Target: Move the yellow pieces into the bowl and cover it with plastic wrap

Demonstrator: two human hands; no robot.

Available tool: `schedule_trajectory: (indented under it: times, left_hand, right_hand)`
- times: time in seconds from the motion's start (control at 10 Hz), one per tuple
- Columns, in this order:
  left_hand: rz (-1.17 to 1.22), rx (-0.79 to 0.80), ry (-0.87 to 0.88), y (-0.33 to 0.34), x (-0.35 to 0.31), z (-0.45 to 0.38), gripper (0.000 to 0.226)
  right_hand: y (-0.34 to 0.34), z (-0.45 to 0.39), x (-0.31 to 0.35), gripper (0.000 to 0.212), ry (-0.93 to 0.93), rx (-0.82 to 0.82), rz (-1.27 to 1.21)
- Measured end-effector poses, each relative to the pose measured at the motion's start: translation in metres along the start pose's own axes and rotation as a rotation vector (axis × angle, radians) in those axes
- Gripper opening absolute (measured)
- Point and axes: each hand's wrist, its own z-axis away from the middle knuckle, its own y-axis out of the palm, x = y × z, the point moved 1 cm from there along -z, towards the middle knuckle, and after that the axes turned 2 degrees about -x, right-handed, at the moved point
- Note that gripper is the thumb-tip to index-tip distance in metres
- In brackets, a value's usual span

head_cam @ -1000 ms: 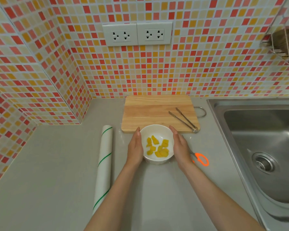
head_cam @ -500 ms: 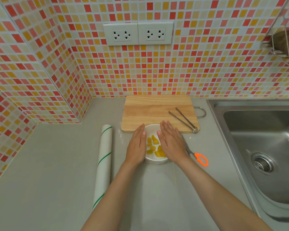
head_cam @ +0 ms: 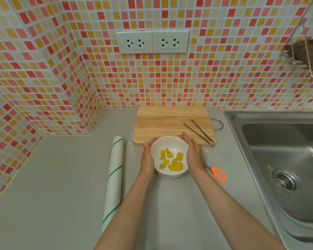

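Sitting just near of the cutting board (head_cam: 172, 123), the white bowl (head_cam: 169, 175) holds the yellow pieces (head_cam: 172, 160); it looks stiff, smooth and breakable, best taken by its outer walls. Any plastic wrap over it is too clear to confirm. Left hand (head_cam: 148, 157) and right hand (head_cam: 192, 154) lie flat, fingers straight, cupping opposite sides, pinching nothing. A wrap roll (head_cam: 114, 179) lies left on the table (head_cam: 52, 186), scissors (head_cam: 218, 174) right.

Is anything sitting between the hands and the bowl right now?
Nothing visible does. The left hand and right hand lie flat against opposite sides of the white bowl, with the yellow pieces inside. The tongs and scissors lie off to the right.
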Motion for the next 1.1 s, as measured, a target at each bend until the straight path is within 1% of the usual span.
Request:
schedule_trajectory:
  times: [0.1, 0.2, 0.3, 0.4, 0.6, 0.8, 0.9, 1.0, 1.1]
  left_hand:
    - [0.154, -0.029, -0.096, 0.002, 0.000, 0.000, 0.060]
    - [0.193, -0.065, -0.112, 0.004, 0.003, -0.001, 0.061]
    - [0.241, -0.088, -0.155, 0.003, 0.006, -0.002, 0.060]
    - [0.290, -0.077, -0.179, 0.003, 0.009, -0.005, 0.060]
    - [0.304, -0.116, -0.202, 0.002, 0.015, -0.010, 0.054]
    - [0.244, -0.118, -0.198, 0.000, 0.017, -0.012, 0.042]
    - [0.137, -0.097, -0.180, -0.003, 0.012, -0.012, 0.040]
    - [0.015, -0.059, -0.089, -0.009, 0.005, -0.008, 0.037]
    - [-0.107, -0.035, -0.048, -0.012, -0.006, -0.002, 0.026]
  right_hand:
    - [-0.002, -0.002, -0.007, 0.044, 0.135, 0.011, -0.159]
    - [-0.003, -0.001, -0.011, 0.045, 0.186, 0.006, -0.231]
    - [-0.003, -0.002, -0.012, 0.050, 0.246, 0.044, -0.323]
    - [-0.003, -0.003, -0.012, 0.047, 0.271, 0.066, -0.400]
    - [-0.003, -0.003, -0.011, 0.041, 0.294, 0.040, -0.407]
    - [-0.003, -0.002, -0.011, 0.041, 0.302, 0.033, -0.384]
    - [-0.004, -0.002, -0.009, 0.043, 0.319, 0.055, -0.374]
    - [-0.009, -0.004, -0.007, 0.042, 0.330, 0.089, -0.393]
    - [-0.011, -0.008, -0.004, 0.043, 0.288, 0.125, -0.345]
